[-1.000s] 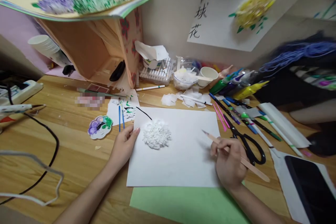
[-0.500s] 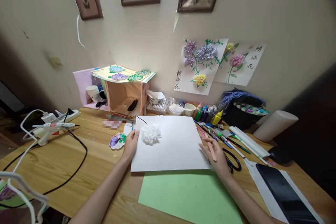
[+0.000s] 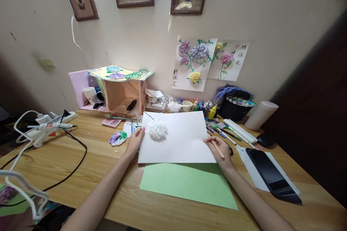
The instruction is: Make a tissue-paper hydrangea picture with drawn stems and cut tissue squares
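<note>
A white sheet of paper (image 3: 181,144) is held up above the desk, tilted toward me, with a fluffy white paper flower (image 3: 158,130) on its left part and a short dark line near its top left corner. My left hand (image 3: 136,140) pinches the sheet's left edge. On the right edge, my right hand (image 3: 218,148) grips the paper between thumb and fingers, and a flat wooden craft stick (image 3: 217,149) is tucked in the same hand. Beneath the sheet, a green sheet (image 3: 187,187) lies on the desk, partly covered.
A glue gun (image 3: 45,131) with cables lies at left. Near my left hand is a flower-shaped paint palette (image 3: 118,137). Behind stand a cardboard box (image 3: 124,95) and paint bottles (image 3: 206,108). Pens (image 3: 223,130), scissors partly hidden by my right hand, and a black phone (image 3: 272,175) lie at right.
My right hand has closed on the sheet's right edge, its fingers having been looser before. The sheet is raised a little, showing higher in view. The camera view has shifted.
</note>
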The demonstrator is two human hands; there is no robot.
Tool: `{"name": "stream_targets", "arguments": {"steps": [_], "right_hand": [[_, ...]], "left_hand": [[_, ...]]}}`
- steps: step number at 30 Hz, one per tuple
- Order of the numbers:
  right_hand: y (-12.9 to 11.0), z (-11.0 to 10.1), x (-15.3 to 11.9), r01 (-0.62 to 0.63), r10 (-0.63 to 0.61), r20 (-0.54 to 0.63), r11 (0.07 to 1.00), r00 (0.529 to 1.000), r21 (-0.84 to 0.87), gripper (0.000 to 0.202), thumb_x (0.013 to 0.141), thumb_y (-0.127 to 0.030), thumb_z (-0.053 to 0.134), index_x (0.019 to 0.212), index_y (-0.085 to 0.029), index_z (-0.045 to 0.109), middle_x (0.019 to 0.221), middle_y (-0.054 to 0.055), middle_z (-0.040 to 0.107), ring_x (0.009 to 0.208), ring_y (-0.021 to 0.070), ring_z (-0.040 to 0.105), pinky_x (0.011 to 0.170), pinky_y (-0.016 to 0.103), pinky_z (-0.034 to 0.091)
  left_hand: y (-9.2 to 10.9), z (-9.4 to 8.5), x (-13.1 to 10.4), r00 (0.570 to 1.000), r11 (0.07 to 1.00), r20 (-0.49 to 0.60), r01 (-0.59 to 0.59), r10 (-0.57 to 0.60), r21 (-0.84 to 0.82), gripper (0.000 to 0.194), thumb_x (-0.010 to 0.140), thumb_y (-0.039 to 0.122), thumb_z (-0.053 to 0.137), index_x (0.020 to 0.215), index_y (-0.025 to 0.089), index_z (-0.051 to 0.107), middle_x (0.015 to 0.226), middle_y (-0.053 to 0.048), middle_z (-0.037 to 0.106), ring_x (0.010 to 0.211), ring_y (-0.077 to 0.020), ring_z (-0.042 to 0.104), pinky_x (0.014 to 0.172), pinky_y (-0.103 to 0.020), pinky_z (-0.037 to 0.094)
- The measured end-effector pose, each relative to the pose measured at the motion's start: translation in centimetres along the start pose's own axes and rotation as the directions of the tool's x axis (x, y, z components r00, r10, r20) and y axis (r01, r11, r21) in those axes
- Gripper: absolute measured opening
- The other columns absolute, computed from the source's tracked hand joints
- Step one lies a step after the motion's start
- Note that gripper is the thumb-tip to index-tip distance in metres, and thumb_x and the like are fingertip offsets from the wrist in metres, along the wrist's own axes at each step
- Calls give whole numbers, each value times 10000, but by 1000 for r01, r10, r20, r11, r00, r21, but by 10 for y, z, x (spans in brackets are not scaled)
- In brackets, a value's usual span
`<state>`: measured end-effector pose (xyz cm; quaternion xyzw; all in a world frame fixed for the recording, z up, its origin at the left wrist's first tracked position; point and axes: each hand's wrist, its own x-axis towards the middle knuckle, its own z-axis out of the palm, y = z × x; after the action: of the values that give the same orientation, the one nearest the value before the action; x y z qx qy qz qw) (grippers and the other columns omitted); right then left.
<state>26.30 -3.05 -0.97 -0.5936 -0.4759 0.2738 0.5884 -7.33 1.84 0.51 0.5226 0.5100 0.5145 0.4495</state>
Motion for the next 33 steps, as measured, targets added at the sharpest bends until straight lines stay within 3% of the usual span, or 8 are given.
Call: {"name": "stream_targets", "arguments": {"steps": [6,9,14,21,23,28,30,33], "right_hand": [[2,-14,9,-24,26,-39,999,999,37,282,553,-401,728,643,-179,579,615,9,614,572,166,541,525,263,405],[1,-15,7,55,-48,-113,997,992,55,249,593,-366,716,630,-182,553,599,-9,572,568,146,515,533,252,390],[5,-11,10,137,-92,-201,966,975,218,276,578,-317,726,620,-190,485,645,-35,515,603,116,488,601,243,393],[0,-16,8,93,-84,-65,984,994,152,276,618,-336,717,633,-191,483,628,-43,484,575,108,452,555,227,347],[-3,-20,9,130,-123,-78,987,989,90,265,640,-334,709,638,-187,489,640,-36,494,597,115,466,577,235,354],[-3,-33,20,227,-177,-336,967,925,118,302,600,-321,734,609,-184,465,655,-34,511,608,114,494,619,252,370],[-1,-37,25,197,-133,-333,966,933,167,334,573,-341,748,613,-188,454,643,-39,506,567,105,475,568,242,354],[2,-38,26,116,-68,-222,971,973,207,359,564,-360,757,630,-197,444,614,-46,493,522,98,442,515,232,328]], "left_hand": [[-2,9,-6,966,986,221,153,-134,-72,586,635,473,693,1068,95,580,949,-112,684,780,-229,640,690,-317,500],[-2,11,-9,963,992,259,95,-71,-82,644,593,401,749,1129,113,535,1041,-122,664,863,-236,639,730,-320,511],[5,11,-15,973,996,215,-73,84,-57,477,665,429,693,1022,134,579,1056,-104,662,944,-237,612,780,-314,503],[15,13,-21,987,995,126,-103,103,-10,472,680,419,678,1040,131,577,1081,-103,650,989,-243,595,814,-310,487],[14,15,-21,985,996,150,-75,83,-54,492,684,425,672,1065,135,559,1051,-96,654,957,-229,607,791,-298,495],[8,19,-18,981,989,183,80,-57,-122,478,733,506,588,1045,146,539,799,-31,635,612,-129,614,549,-229,497],[6,20,-15,980,977,163,140,-113,-164,465,762,523,538,1016,134,537,703,-8,602,502,-99,568,477,-209,469],[4,18,-9,978,962,100,201,-185,-187,418,801,512,474,916,118,554,575,14,555,416,-78,501,406,-179,401]]}}
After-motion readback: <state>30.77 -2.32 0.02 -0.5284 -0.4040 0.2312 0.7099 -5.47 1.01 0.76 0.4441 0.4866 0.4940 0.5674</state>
